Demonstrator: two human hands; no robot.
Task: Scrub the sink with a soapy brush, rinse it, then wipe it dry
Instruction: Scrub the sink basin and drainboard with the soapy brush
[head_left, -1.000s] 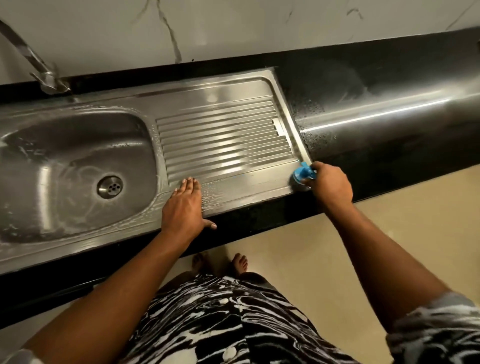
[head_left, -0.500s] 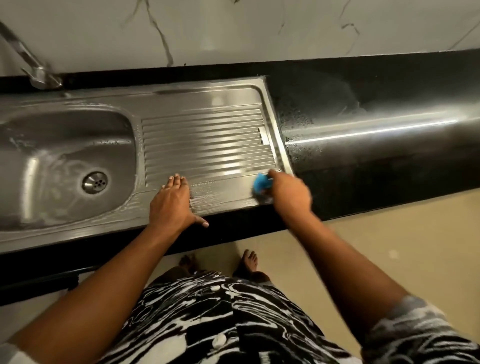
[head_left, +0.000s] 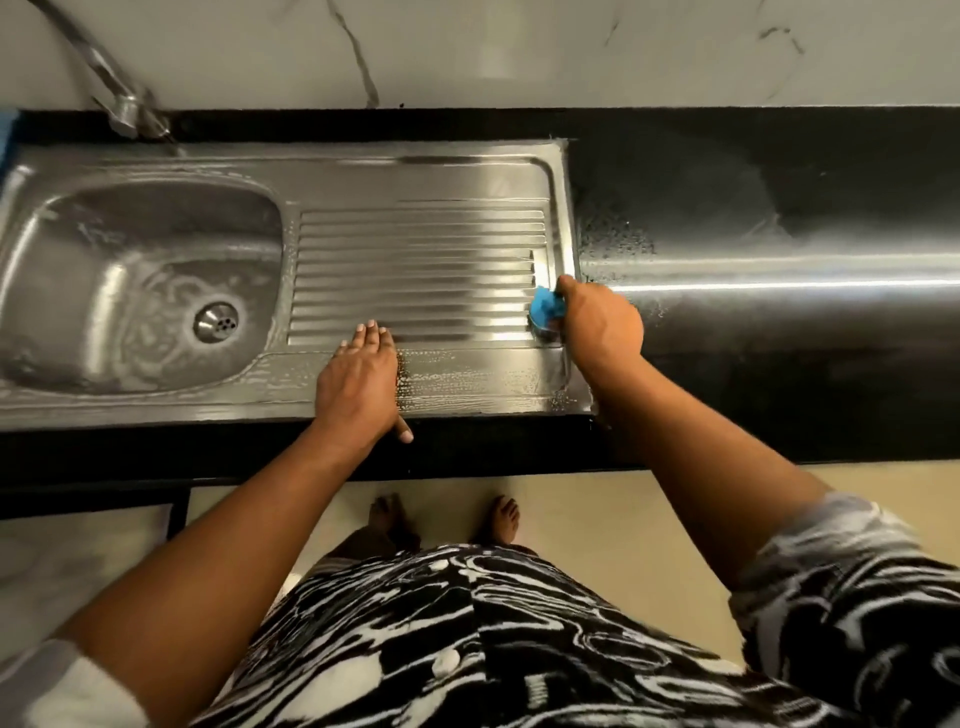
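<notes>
A stainless steel sink (head_left: 363, 171) with a soapy bowl on the left and a ribbed drainboard (head_left: 415, 270) on the right is set into a black countertop. My right hand (head_left: 602, 322) grips a blue brush (head_left: 545, 307) and holds it against the drainboard's right end, near the rim. My left hand (head_left: 358, 379) rests flat on the sink's front ledge with straight fingers, its thumb hanging over the front edge. Foam streaks cover the ledge between my hands.
A metal tap (head_left: 119, 104) rises at the back left behind the bowl, whose drain (head_left: 215, 323) sits at its bottom. The wet black countertop (head_left: 779, 249) runs to the right. A marble wall stands behind. My bare feet are on the beige floor below.
My right hand carried the brush left along the front ledge, then back right and up onto the drainboard's right end. My left hand stayed planted on the ledge.
</notes>
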